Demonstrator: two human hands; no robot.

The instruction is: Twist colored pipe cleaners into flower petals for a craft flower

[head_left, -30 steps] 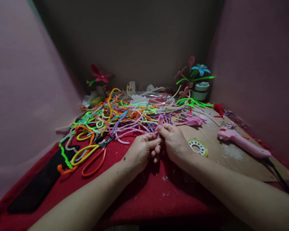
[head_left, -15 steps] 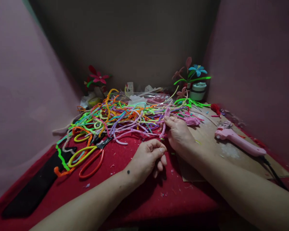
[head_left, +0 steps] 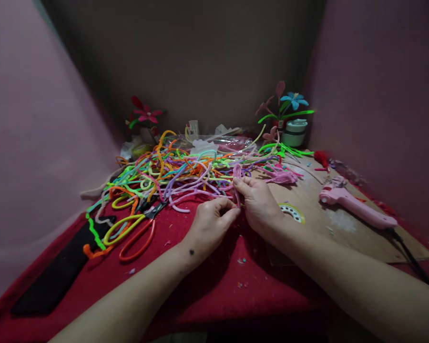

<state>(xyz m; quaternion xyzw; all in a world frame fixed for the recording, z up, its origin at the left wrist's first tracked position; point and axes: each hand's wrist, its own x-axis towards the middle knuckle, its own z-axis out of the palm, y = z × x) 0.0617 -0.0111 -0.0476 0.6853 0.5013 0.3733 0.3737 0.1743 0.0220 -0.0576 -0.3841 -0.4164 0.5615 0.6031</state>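
My right hand [head_left: 259, 206] pinches a bent pink pipe cleaner [head_left: 237, 172], whose looped top sticks up above my fingers. My left hand [head_left: 210, 227] is curled beside it, thumb and fingers pinched at the lower end of the same pink pipe cleaner. Both hands meet at the near edge of a big tangled heap of coloured pipe cleaners [head_left: 178, 171] on the red cloth [head_left: 207, 286].
Orange-handled scissors [head_left: 137, 233] lie left of my hands, next to a black sheath [head_left: 57, 276]. A tape roll [head_left: 291, 212] and a pink glue gun [head_left: 353, 207] with its cord rest on a cardboard sheet [head_left: 343, 228] to the right. Pipe-cleaner flowers [head_left: 289, 107] stand by the back wall.
My left hand, which had dropped away to the cloth half a second ago, has come back up to the pink pipe cleaner. My right hand drew slightly nearer and left.
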